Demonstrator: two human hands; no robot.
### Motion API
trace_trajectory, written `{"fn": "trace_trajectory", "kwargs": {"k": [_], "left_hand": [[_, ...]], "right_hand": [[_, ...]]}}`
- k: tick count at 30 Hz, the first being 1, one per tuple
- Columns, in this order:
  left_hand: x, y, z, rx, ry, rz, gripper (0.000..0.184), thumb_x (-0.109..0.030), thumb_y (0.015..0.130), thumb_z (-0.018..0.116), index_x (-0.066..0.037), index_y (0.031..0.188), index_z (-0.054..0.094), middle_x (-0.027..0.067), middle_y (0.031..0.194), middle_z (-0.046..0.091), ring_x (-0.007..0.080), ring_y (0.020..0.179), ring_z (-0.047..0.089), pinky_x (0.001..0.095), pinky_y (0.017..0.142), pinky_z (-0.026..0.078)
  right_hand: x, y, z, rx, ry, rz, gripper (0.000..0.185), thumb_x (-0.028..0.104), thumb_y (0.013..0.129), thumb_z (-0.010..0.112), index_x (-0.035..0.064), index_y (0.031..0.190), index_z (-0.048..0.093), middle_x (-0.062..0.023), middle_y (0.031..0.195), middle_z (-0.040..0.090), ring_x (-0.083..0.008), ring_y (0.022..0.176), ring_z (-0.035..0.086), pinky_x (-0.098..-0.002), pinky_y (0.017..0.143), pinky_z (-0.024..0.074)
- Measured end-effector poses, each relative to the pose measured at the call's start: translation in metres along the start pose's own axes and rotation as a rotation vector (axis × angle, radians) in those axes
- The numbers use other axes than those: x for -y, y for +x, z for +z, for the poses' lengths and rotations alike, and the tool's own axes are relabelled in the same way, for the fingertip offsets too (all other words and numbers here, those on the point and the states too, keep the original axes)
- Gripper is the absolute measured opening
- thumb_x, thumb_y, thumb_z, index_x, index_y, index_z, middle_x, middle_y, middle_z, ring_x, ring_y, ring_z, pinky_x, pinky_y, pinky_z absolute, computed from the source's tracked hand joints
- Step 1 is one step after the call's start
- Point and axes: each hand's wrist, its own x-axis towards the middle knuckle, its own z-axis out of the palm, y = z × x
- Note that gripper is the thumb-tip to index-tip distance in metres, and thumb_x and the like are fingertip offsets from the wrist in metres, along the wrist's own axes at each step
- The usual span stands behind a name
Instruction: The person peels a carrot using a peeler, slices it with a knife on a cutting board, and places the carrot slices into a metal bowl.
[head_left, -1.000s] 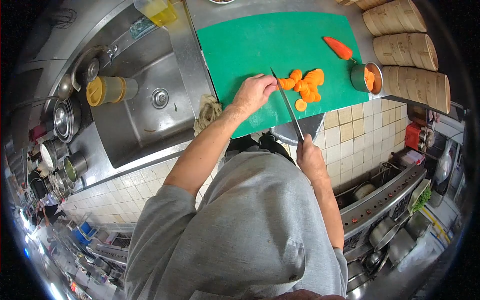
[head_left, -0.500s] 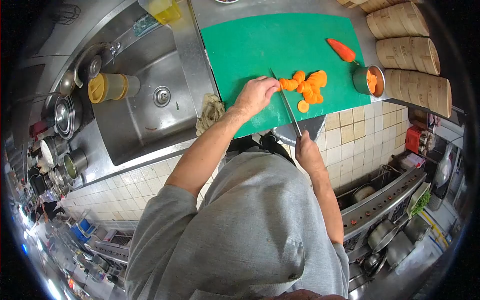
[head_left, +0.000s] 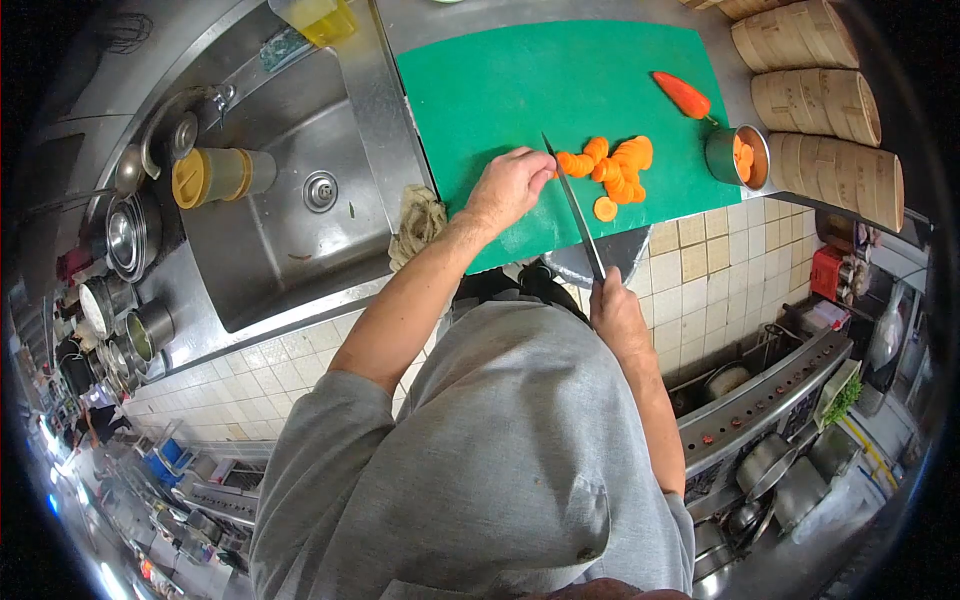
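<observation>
My right hand (head_left: pixel 617 312) is closed around the handle of a kitchen knife (head_left: pixel 577 212). The blade points away from me across the green cutting board (head_left: pixel 540 85). Just left of the blade, my left hand (head_left: pixel 508 190) has its fingers bent and pressed together on the end of a carrot, mostly hidden under them. Overlapping carrot slices (head_left: pixel 628 165) lie right of the blade, and one slice (head_left: pixel 605 208) rests apart, nearer me. Farther right on the board is a long red pepper (head_left: pixel 682 96).
A steel cup (head_left: pixel 725 160) holding orange slices stands at the board's right edge, beside bamboo steamers (head_left: pixel 835 172). To the left are a crumpled cloth (head_left: pixel 417 225) and a steel sink (head_left: pixel 290 255) with a yellow-lidded container (head_left: pixel 210 177). A stove (head_left: pixel 765 390) is at lower right.
My left hand has shifted very slightly left, and the orange at its fingertips shows less. The knife blade now stands a little nearer those fingertips. The slices lie almost as before.
</observation>
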Motion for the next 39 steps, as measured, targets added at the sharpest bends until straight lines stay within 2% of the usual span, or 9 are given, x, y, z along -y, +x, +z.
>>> {"fn": "trace_trajectory", "kwargs": {"k": [13, 16, 18, 19, 24, 33, 35, 36, 39], "left_hand": [[0.001, -0.001, 0.001, -0.004, -0.002, 0.031, 0.010, -0.011, 0.092, 0.065, -0.005, 0.099, 0.069, 0.0146, 0.099, 0.067, 0.0374, 0.091, 0.066, 0.0451, 0.078, 0.055], [-0.002, -0.002, 0.001, -0.006, 0.000, 0.038, 0.011, -0.011, 0.092, 0.065, -0.005, 0.100, 0.068, 0.0146, 0.101, 0.067, 0.0374, 0.092, 0.066, 0.0451, 0.078, 0.056], [-0.002, -0.004, 0.000, -0.009, 0.005, 0.036, 0.011, -0.012, 0.093, 0.065, -0.005, 0.100, 0.068, 0.0146, 0.102, 0.067, 0.0374, 0.093, 0.066, 0.0451, 0.079, 0.056], [-0.002, -0.004, 0.000, -0.009, 0.032, 0.036, 0.014, -0.013, 0.092, 0.067, -0.005, 0.103, 0.068, 0.0143, 0.103, 0.068, 0.0367, 0.093, 0.067, 0.0441, 0.079, 0.056], [-0.014, -0.004, 0.000, 0.053, 0.174, 0.035, 0.024, -0.015, 0.092, 0.066, -0.007, 0.115, 0.062, 0.0152, 0.105, 0.065, 0.0386, 0.094, 0.067, 0.0473, 0.079, 0.057], [-0.020, -0.001, 0.002, -0.019, 0.252, -0.043, 0.024, -0.011, 0.087, 0.065, -0.007, 0.110, 0.064, 0.0172, 0.100, 0.067, 0.0382, 0.086, 0.067, 0.0472, 0.074, 0.056], [-0.034, -0.010, 0.002, 0.044, 0.165, -0.057, 0.024, -0.008, 0.085, 0.064, -0.004, 0.109, 0.064, 0.0192, 0.097, 0.066, 0.0399, 0.084, 0.067, 0.0473, 0.075, 0.056], [-0.041, -0.016, 0.009, 0.045, 0.171, -0.048, 0.024, -0.008, 0.085, 0.064, -0.004, 0.109, 0.064, 0.0192, 0.097, 0.066, 0.0399, 0.084, 0.067, 0.0473, 0.075, 0.056], [-0.065, -0.036, 0.044, 0.335, -0.060, 0.010, 0.025, -0.012, 0.085, 0.069, -0.003, 0.109, 0.067, 0.0182, 0.095, 0.068, 0.0325, 0.081, 0.069, 0.0421, 0.073, 0.056]], "right_hand": [[-0.025, 0.021, 0.016, 0.034, 0.055, -0.055, 0.015, 0.008, 0.096, 0.053, -0.0028, 0.102, 0.045, -0.0369, 0.081, 0.063, -0.0570, 0.079, 0.060, -0.0632, 0.069, 0.0485], [-0.025, 0.022, 0.001, -0.013, 0.120, -0.249, 0.018, 0.013, 0.097, 0.057, -0.0022, 0.101, 0.047, -0.0285, 0.074, 0.065, -0.0482, 0.064, 0.065, -0.0559, 0.058, 0.0510], [-0.016, 0.015, -0.020, 0.338, 0.431, 0.176, 0.021, 0.018, 0.099, 0.060, -0.0013, 0.102, 0.052, -0.0115, 0.064, 0.061, -0.0253, 0.047, 0.060, -0.0401, 0.046, 0.0478], [-0.014, 0.007, -0.026, 0.349, 0.633, 0.194, 0.021, 0.020, 0.101, 0.061, 0.0003, 0.103, 0.055, 0.0016, 0.061, 0.050, -0.0078, 0.044, 0.048, -0.0271, 0.041, 0.0403], [-0.033, -0.021, -0.032, 0.208, 0.878, 0.284, 0.015, 0.017, 0.101, 0.059, 0.0031, 0.105, 0.057, 0.0036, 0.061, 0.049, -0.0075, 0.042, 0.047, -0.0263, 0.040, 0.0388], [-0.076, -0.038, -0.035, -0.090, 0.619, 0.269, 0.019, 0.021, 0.102, 0.059, 0.0030, 0.103, 0.054, 0.0011, 0.061, 0.050, -0.0088, 0.045, 0.051, -0.0274, 0.041, 0.0414], [-0.102, -0.038, -0.031, -0.145, 0.337, 0.200, 0.022, 0.021, 0.100, 0.061, 0.0020, 0.107, 0.053, -0.0088, 0.063, 0.057, -0.0203, 0.050, 0.058, -0.0362, 0.048, 0.0454], [-0.106, -0.038, -0.036, -0.153, 0.343, 0.199, 0.022, 0.021, 0.100, 0.061, 0.0020, 0.107, 0.053, -0.0088, 0.063, 0.057, -0.0203, 0.050, 0.058, -0.0362, 0.048, 0.0454], [-0.108, -0.031, -0.055, -0.164, 0.191, 0.170, 0.028, 0.020, 0.096, 0.064, 0.0013, 0.114, 0.053, -0.0248, 0.073, 0.063, -0.0416, 0.072, 0.066, -0.0483, 0.064, 0.0486]]}}
